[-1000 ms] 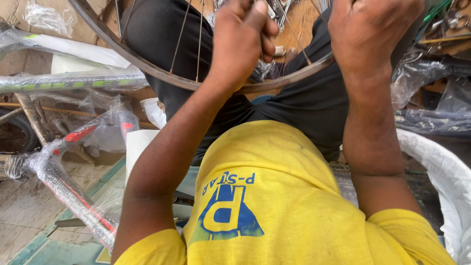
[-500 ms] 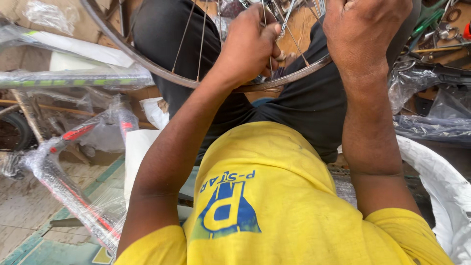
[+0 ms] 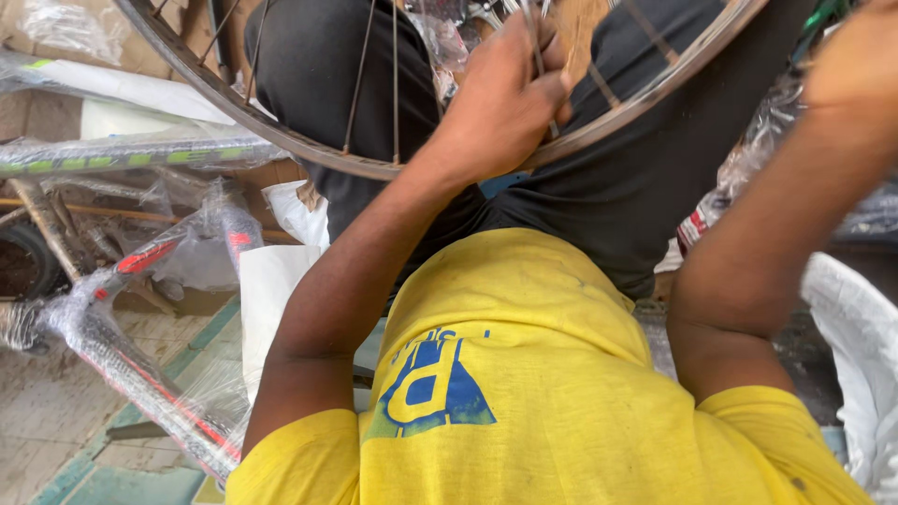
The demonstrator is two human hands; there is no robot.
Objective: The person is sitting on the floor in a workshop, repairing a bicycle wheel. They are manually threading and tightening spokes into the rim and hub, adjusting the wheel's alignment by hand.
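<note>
A bicycle wheel rim (image 3: 309,150) lies across the person's lap at the far side of the scene, its thin spokes (image 3: 395,75) fanning away from view. The left hand (image 3: 500,103) is curled over the rim's near edge, fingers closed around a spoke. The right hand (image 3: 856,47) is raised at the far right, mostly cut off by the frame edge, so I cannot tell its grip. On the left, plastic-wrapped bicycle frames (image 3: 122,355) lie on the floor. A white sack (image 3: 861,355) sits at the near right.
</note>
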